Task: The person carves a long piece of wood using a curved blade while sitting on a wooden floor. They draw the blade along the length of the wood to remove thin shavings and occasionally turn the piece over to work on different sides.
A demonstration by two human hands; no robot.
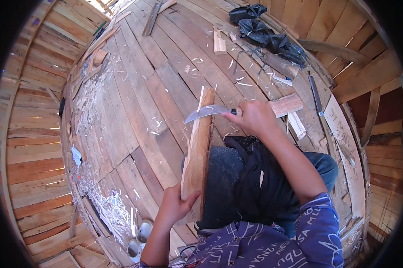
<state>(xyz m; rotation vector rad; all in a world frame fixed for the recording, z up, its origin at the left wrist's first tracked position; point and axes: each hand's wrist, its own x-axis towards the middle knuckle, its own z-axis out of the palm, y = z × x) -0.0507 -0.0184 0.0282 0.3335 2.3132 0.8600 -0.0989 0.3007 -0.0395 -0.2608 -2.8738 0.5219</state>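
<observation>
A long piece of wood (200,147) slants away from my lap, its far end narrower and shaved along the left side. My left hand (179,204) is closed around its near end, with the thumb over the top face. In my right hand (255,117) is a knife (207,111) with a curved blade, gripped by its short handle. The blade lies across the wood near the far end, pointing left. Whether its edge is cutting into the wood I cannot tell. A dark cloth (250,178) covers part of my lap under the wood.
Pale shavings (114,210) pile up along the left side of the plank floor (143,116). Two metal cups (144,231) stand by my left forearm. On the right lie wood offcuts (287,105), a long dark tool (315,94) and black plastic bags (266,35).
</observation>
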